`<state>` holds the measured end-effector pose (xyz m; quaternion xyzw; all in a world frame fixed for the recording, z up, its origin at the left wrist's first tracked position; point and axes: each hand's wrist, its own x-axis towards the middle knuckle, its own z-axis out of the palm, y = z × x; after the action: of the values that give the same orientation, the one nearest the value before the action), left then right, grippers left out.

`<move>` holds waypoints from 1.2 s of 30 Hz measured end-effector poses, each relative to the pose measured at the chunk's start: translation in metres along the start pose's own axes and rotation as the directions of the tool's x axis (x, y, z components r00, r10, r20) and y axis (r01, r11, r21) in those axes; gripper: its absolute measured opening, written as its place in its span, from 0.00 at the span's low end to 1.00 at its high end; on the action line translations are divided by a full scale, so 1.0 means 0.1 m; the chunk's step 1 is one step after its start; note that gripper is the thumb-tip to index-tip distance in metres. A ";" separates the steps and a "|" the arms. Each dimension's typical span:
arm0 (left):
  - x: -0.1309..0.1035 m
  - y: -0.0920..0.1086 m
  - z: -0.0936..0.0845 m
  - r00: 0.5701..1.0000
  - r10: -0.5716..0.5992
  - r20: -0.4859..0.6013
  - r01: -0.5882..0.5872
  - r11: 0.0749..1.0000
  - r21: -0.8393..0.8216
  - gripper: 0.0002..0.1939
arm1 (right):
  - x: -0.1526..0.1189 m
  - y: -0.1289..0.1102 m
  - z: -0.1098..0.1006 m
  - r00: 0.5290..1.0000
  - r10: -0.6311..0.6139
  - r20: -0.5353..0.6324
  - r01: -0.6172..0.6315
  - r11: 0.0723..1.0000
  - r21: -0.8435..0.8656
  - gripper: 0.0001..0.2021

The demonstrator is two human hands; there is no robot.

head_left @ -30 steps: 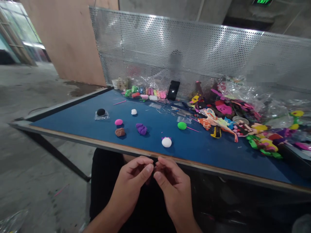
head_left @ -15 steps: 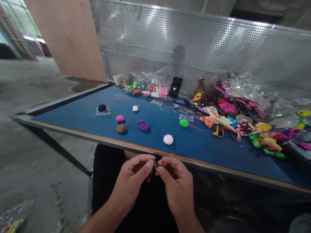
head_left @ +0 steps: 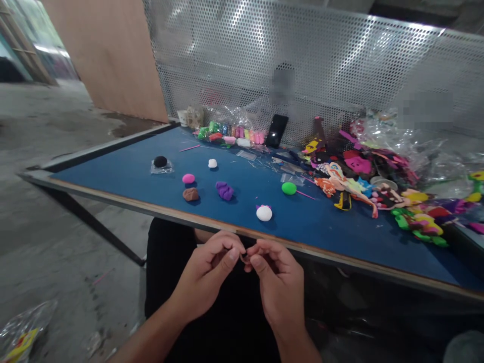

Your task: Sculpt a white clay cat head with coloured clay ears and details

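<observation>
My left hand (head_left: 212, 275) and my right hand (head_left: 279, 282) meet just below the table's front edge, fingers closed in a pinch. Between their fingertips is a thin strip of brown modelling clay (head_left: 245, 259), mostly covered by the fingers. Nearest on the table sits a white clay ball (head_left: 264, 214) with small purple points at its back. Left of it lie a purple clay lump (head_left: 224, 191), a brown clay lump (head_left: 190, 194) and a pink clay ball (head_left: 188, 179). A green clay ball (head_left: 289, 188) touches a thin pink stick on the right.
A black clay ball (head_left: 160, 161) rests on clear film, and a small white lump (head_left: 212, 163) lies nearby. Packs of coloured clay (head_left: 230, 136) and a phone (head_left: 277, 131) stand before the perforated metal panel (head_left: 234, 60). Colourful clay figures (head_left: 355, 181) crowd the right side.
The fingertips of my two hands have spread slightly apart, and the brown strip between them shows more as a curve. The camera view has shifted a little; the table things stay put.
</observation>
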<state>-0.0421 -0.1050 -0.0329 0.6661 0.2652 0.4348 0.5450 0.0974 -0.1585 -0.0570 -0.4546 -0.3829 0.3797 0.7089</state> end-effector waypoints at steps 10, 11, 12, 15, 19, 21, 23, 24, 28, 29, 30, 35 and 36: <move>0.00 0.01 -0.01 0.997 0.029 0.072 -0.035 0.996 0.084 0.10 | 0.01 0.05 -0.02 1.000 0.004 -0.028 -0.003 1.000 0.017 0.08; -0.01 0.00 -0.01 0.997 0.026 0.076 -0.033 0.995 0.092 0.10 | 0.02 0.06 -0.03 0.999 0.001 -0.036 -0.001 1.000 0.015 0.08; -0.01 0.00 -0.01 0.997 0.022 0.080 -0.030 0.995 0.098 0.10 | 0.02 0.07 -0.03 0.999 -0.001 -0.043 0.001 1.000 0.014 0.08; -0.01 -0.01 -0.01 0.997 0.015 0.074 -0.022 0.994 0.104 0.10 | 0.02 0.10 -0.04 0.999 0.009 -0.049 -0.008 1.000 0.025 0.09; -0.01 -0.01 0.00 0.998 -0.007 0.059 0.000 0.994 0.111 0.10 | 0.02 0.10 -0.04 0.997 0.041 -0.062 -0.037 0.998 0.051 0.10; -0.01 -0.02 0.00 0.999 -0.016 0.052 0.010 0.994 0.111 0.10 | 0.01 0.08 -0.03 0.998 0.042 -0.045 -0.039 0.996 0.077 0.09; -0.01 -0.03 0.00 0.999 -0.018 0.044 0.013 0.995 0.103 0.11 | 0.01 0.06 -0.02 0.999 0.040 -0.013 -0.038 0.993 0.110 0.07; -0.02 -0.03 0.00 0.999 -0.018 0.040 0.014 0.995 0.097 0.11 | 0.01 0.05 -0.02 0.999 0.041 0.004 -0.041 0.991 0.125 0.06; -0.02 -0.05 0.00 0.999 -0.035 0.010 0.034 0.997 0.068 0.10 | 0.01 0.03 -0.01 0.998 0.036 0.047 -0.044 0.982 0.183 0.06; -0.02 -0.05 0.00 0.999 -0.043 0.004 0.043 0.997 0.061 0.10 | 0.01 0.02 -0.01 0.998 0.031 0.055 -0.041 0.980 0.194 0.06; -0.03 -0.05 0.00 0.999 -0.049 -0.002 0.049 0.997 0.054 0.10 | 0.01 0.02 0.00 0.998 0.027 0.063 -0.039 0.979 0.202 0.06; -0.03 -0.07 0.01 0.999 -0.048 -0.007 0.048 0.999 0.018 0.10 | 0.00 0.03 0.01 0.995 0.036 0.091 -0.057 0.970 0.237 0.05; -0.03 -0.07 0.01 0.999 -0.046 -0.006 0.046 0.999 0.005 0.10 | 0.00 0.03 0.01 0.995 0.042 0.095 -0.064 0.968 0.243 0.05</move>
<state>-0.0424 -0.1062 -0.0410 0.6598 0.2833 0.4234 0.5524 0.0957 -0.1574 -0.0596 -0.3559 -0.3519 0.4628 0.7317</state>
